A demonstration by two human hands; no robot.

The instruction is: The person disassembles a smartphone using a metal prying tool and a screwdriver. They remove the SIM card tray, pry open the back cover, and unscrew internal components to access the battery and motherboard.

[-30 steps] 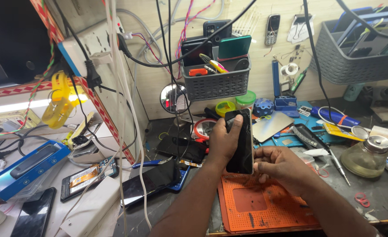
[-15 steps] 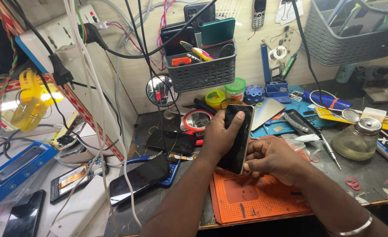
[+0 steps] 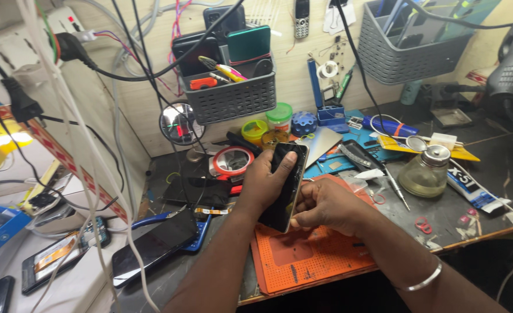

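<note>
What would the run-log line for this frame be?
left hand: grips dark phone, tilted on edge | right hand: at phone's lower right edge | below: orange mat | nearby: glass bottle

We see a dark, cluttered workbench [image 3: 477,174] with an orange work mat [image 3: 311,258] at its front edge. On it we also note a red tape roll [image 3: 232,160], a glass bottle [image 3: 426,172], a screwdriver [image 3: 395,186], and two dark phones [image 3: 155,246] at left.
</note>
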